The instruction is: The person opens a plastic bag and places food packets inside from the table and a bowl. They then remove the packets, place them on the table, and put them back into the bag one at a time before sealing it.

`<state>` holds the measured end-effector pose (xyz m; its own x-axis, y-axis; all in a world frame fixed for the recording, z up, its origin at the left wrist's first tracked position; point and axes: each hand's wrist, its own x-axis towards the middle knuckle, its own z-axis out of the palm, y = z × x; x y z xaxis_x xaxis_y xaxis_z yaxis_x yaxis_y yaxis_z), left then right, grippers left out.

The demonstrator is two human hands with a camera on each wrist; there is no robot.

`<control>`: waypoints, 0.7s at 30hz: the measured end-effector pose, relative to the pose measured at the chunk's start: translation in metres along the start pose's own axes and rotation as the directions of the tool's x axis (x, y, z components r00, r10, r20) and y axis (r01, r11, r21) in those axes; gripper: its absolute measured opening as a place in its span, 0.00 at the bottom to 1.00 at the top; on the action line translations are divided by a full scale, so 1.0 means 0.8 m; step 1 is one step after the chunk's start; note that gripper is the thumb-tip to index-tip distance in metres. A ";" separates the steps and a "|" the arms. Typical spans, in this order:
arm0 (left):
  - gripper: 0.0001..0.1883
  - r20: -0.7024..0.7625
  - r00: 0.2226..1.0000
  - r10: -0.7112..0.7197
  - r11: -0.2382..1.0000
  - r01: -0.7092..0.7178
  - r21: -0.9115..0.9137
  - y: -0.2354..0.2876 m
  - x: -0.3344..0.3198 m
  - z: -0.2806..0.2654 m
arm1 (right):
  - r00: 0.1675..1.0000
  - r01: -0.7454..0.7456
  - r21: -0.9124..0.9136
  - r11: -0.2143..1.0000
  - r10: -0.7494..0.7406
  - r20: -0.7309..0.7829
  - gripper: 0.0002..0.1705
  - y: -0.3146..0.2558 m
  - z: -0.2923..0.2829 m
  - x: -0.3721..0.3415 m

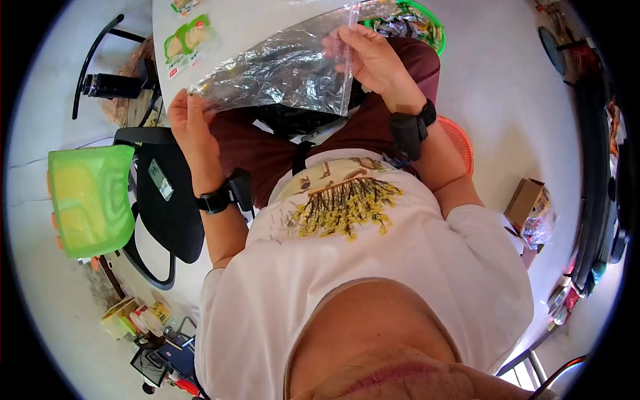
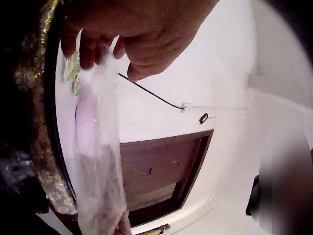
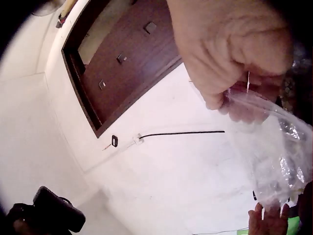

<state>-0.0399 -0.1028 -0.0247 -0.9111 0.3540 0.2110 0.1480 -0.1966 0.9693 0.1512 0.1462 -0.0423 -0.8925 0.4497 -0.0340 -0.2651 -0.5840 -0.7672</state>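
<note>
A clear zip-top plastic bag (image 1: 280, 70) is stretched between both hands above the lap. My left hand (image 1: 193, 127) pinches its far left corner between thumb and fingers. My right hand (image 1: 373, 60) grips the zip edge at the other end, the thumb lying along it. In the left wrist view the bag (image 2: 100, 171) hangs as a thin, wrinkled sheet below the left hand (image 2: 137, 34). The right wrist view shows the bag's edge in the right hand (image 3: 234, 54), with the left hand (image 3: 269, 220) at the far end. Nothing shows inside the bag.
On the white table (image 1: 247, 27) lie food packs with green trays (image 1: 188, 41). A green basket (image 1: 440, 33) of small wrapped packets stands beyond the right hand. Black plastic (image 1: 300, 121) sits between the knees. A black chair (image 1: 170, 213) holding a phone (image 1: 160, 180) is at the left.
</note>
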 end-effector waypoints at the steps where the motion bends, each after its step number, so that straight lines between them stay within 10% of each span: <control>1: 0.10 -0.100 0.986 0.135 0.985 -0.122 0.125 -0.001 0.000 0.008 | 1.000 0.007 -0.050 0.999 -0.008 -0.011 0.11 -0.002 0.001 -0.001; 4: 0.20 0.026 0.906 0.422 0.774 -0.375 0.510 0.038 -0.002 0.029 | 0.999 0.026 -0.198 0.980 -0.032 -0.028 0.09 -0.008 0.010 -0.003; 10: 0.22 0.589 0.655 0.474 0.530 -0.746 0.403 0.104 0.004 0.117 | 0.997 0.065 -0.332 0.941 -0.050 0.054 0.09 -0.019 0.030 -0.005; 14: 0.20 0.741 0.660 0.127 0.605 -0.644 0.469 0.108 0.015 0.177 | 0.984 0.170 -0.387 0.906 -0.135 0.116 0.08 -0.028 0.039 -0.005; 16: 0.16 0.846 0.496 -0.196 0.762 -0.466 0.450 0.105 0.061 0.169 | 0.967 0.249 -0.410 0.878 -0.202 0.155 0.10 -0.039 0.040 -0.005; 21: 0.05 0.870 0.446 -0.212 0.859 -0.339 0.383 0.175 0.107 0.199 | 0.850 0.525 -0.228 0.820 -0.491 0.191 0.24 -0.045 0.016 0.002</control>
<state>-0.0360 0.0456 0.1493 -0.1035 0.9946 -0.0011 0.5839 0.0616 0.8095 0.1544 0.1598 -0.0067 -0.6978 0.5402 0.4703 -0.6031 -0.0889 -0.7927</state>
